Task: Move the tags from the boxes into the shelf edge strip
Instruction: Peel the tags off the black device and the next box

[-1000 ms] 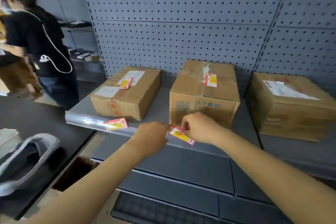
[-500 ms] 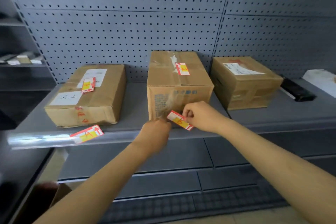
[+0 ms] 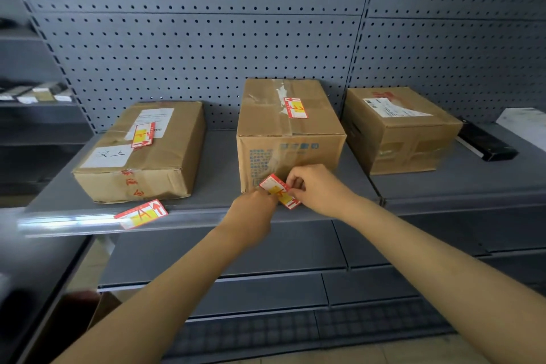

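Three cardboard boxes are standing on the shelf (image 3: 212,168): the left box (image 3: 141,154), the middle box (image 3: 288,130) and the right box (image 3: 399,130). A wide gap is staying open between left and middle; middle and right are leaving only a narrow one. Both hands are crowding the edge strip (image 3: 74,220) before the middle box, and a tag (image 3: 141,214) is sitting in the strip leftward. The pegboard (image 3: 206,38) is closing the back.

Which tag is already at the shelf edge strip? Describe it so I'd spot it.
Find the left box on the grey shelf. Just below its front, a red and yellow tag sits tilted at the clear shelf edge strip. Unlike the other tags, no hand holds it and no box carries it.
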Tool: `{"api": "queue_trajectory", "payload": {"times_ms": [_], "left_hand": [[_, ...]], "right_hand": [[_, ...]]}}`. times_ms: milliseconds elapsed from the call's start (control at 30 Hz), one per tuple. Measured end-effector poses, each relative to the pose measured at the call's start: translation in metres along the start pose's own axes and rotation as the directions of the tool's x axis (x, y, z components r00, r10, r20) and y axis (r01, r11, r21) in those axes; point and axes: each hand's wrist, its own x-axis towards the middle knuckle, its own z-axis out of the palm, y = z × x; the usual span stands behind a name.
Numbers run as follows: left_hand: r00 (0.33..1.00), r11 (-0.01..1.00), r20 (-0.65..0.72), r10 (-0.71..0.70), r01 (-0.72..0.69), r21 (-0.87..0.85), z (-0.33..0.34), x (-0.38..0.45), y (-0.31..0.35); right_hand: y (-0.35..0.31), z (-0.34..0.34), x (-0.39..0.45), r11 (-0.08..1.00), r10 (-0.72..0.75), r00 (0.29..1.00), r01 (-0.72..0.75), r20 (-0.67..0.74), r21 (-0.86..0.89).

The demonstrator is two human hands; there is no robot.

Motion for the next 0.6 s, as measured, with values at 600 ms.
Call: {"api": "queue_trajectory", "payload": {"times_ms": [600], "left_hand": [[0.998,0.998,-0.062,0.015,-0.011,0.069,-0.015,-0.009,0.001]], "right_hand": [[0.000,-0.005,-0.015,0.970,0.060,0.998,-0.058,0.001,-0.236]]}}
